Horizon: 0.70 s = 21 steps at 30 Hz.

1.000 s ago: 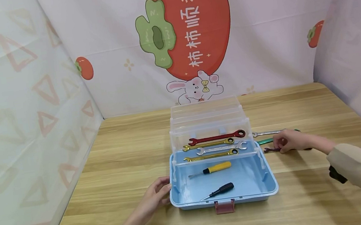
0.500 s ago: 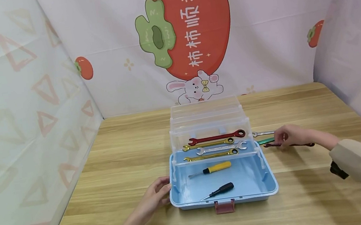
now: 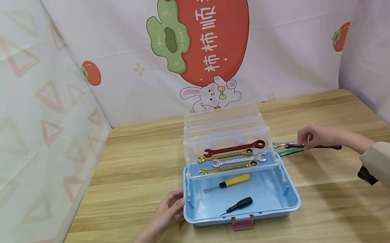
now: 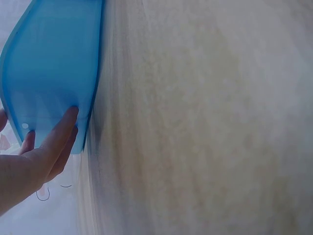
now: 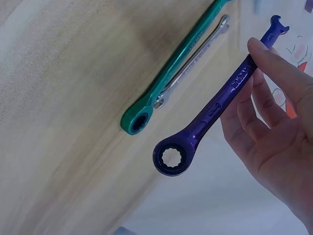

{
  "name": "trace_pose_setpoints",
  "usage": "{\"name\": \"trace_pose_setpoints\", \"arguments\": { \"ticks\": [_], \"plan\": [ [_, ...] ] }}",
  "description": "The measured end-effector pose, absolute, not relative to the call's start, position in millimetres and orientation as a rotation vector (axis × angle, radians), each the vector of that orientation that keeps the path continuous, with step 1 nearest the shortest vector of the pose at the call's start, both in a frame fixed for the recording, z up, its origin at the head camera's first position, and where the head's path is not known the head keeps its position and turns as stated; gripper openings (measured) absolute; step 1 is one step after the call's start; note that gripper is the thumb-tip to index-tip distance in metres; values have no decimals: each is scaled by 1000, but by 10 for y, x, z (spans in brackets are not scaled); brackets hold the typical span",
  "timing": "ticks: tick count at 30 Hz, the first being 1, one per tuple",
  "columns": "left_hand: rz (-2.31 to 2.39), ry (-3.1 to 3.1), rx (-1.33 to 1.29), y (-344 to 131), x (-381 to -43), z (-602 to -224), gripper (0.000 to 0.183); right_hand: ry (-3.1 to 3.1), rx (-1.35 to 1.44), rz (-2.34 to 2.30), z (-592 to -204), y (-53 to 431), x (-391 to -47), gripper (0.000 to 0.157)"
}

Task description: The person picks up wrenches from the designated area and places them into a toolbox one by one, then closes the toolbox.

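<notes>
My right hand (image 3: 317, 137) pinches a purple combination wrench (image 5: 222, 100) between thumb and fingers, raised off the table; its ring end hangs free in the right wrist view. Below it lie a green ratchet wrench (image 5: 168, 71) and a silver wrench (image 5: 193, 58). My left hand (image 3: 168, 211) touches the left side of the blue toolbox (image 3: 189, 216), its fingers extended against the outer wall (image 4: 54, 63) in the left wrist view. Inside the box lie a yellow-handled screwdriver (image 3: 237, 180) and a black-handled screwdriver (image 3: 242, 203).
A clear tray (image 3: 191, 148) of the opened toolbox holds a red wrench (image 3: 233, 148), a silver wrench (image 3: 238, 160) and two gold wrenches. The pink latch (image 3: 243, 224) is at the front. A printed cloth (image 3: 124, 36) hangs behind the wooden table (image 3: 141, 161).
My right hand has lifted the purple wrench off the table and moved it slightly back and right, so it now overlaps the green one. My left hand and the toolbox stay still.
</notes>
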<state>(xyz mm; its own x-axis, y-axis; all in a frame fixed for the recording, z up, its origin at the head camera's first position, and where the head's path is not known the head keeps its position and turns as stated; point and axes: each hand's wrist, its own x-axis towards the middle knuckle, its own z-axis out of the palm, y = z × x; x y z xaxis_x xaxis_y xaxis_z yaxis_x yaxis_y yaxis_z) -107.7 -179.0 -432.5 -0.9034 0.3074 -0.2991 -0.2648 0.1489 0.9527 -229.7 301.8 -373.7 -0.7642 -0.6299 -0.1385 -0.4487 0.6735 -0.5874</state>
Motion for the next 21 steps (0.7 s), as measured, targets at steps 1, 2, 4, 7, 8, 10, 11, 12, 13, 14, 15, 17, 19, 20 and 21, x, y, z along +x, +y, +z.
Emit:
{"name": "trace_pose_setpoints", "arguments": {
  "ticks": [1,2,4,7,8,10,11,12,13,14,15,17,19,20,21],
  "plan": [
    [1804,2009,41,-1790,-1077,-4327,55,2562,-852,-773,-3726,3020,-2304,10],
    [1804,2010,42,-1791,-1078,-4330,55,2566,-861,-781,-3715,3023,-2311,11],
    [1804,2010,43,-1793,-1078,-4335,55,2573,-881,-797,-3692,3030,-2322,11],
    [1806,2008,43,-1794,-1079,-4340,56,2571,-965,-851,-3655,3042,-2344,11],
    [1808,2006,44,-1794,-1079,-4341,55,2570,-992,-869,-3639,3043,-2349,11],
    [1811,2004,43,-1795,-1079,-4342,56,2572,-1020,-895,-3603,3040,-2364,10],
    [1811,2004,42,-1795,-1079,-4342,56,2574,-1025,-901,-3581,3036,-2373,10],
    [1811,2004,41,-1795,-1079,-4343,56,2582,-1028,-904,-3561,3030,-2381,10],
    [1811,2004,40,-1795,-1079,-4343,56,2592,-1006,-898,-3535,3023,-2389,10],
    [1812,2005,41,-1796,-1079,-4344,56,2600,-981,-891,-3506,3016,-2396,10],
    [1810,2007,41,-1796,-1079,-4344,56,2610,-956,-879,-3474,3007,-2402,10],
    [1808,2010,43,-1797,-1080,-4347,56,2635,-907,-849,-3411,2986,-2413,9],
    [1812,2007,48,-1798,-1080,-4350,56,2660,-864,-816,-3348,2965,-2424,8],
    [1816,2005,52,-1798,-1080,-4351,55,2671,-849,-805,-3319,2955,-2429,8],
    [1818,2001,53,-1797,-1080,-4351,55,2685,-837,-793,-3293,2943,-2435,8]
  ]
}}
